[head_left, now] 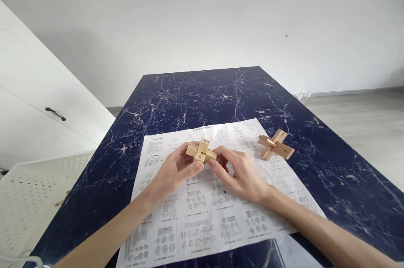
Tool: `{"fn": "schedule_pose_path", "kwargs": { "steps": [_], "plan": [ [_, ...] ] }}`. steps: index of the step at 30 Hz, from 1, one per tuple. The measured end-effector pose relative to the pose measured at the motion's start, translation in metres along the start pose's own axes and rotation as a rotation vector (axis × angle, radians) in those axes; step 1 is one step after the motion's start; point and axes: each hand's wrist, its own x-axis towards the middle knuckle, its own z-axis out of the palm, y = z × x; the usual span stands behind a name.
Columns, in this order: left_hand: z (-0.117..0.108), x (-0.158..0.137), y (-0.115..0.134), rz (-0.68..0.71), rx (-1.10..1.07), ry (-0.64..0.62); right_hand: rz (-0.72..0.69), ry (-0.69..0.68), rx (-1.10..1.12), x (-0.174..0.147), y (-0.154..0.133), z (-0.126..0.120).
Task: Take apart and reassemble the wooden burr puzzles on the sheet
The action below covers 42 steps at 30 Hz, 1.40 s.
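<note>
A light wooden interlocking puzzle (202,151), made of crossed pieces with dark numbers on them, is held just above a printed sheet. My left hand (176,165) grips it from the left, with the thumb in front and the fingers behind. From the right, my right hand (236,171) pinches the puzzle's right arm between thumb and fingers. Some fingertips are hidden behind the wood. Beneath both hands lies the white instruction sheet (195,234), creased and covered in small diagrams and text. To the right, a second wooden cross puzzle (276,145) rests partly over the sheet's edge.
The dark blue marbled table (195,95) reaches away toward a pale wall. At left stand a white cabinet with a black handle (55,113) and a white perforated basket (41,184), lower than the tabletop. A clear flat item (290,251) lies at the near edge.
</note>
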Motion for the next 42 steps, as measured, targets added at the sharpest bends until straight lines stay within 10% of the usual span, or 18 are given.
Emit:
{"fn": "schedule_pose_path", "kwargs": {
  "steps": [18,42],
  "plan": [
    [-0.003,0.003,0.004,-0.051,0.045,-0.099,-0.025,0.062,-0.012,0.001,0.001,-0.003],
    [0.008,-0.003,0.004,0.153,0.332,0.114,0.078,-0.033,0.078,0.0,0.0,-0.006]
  ]
}}
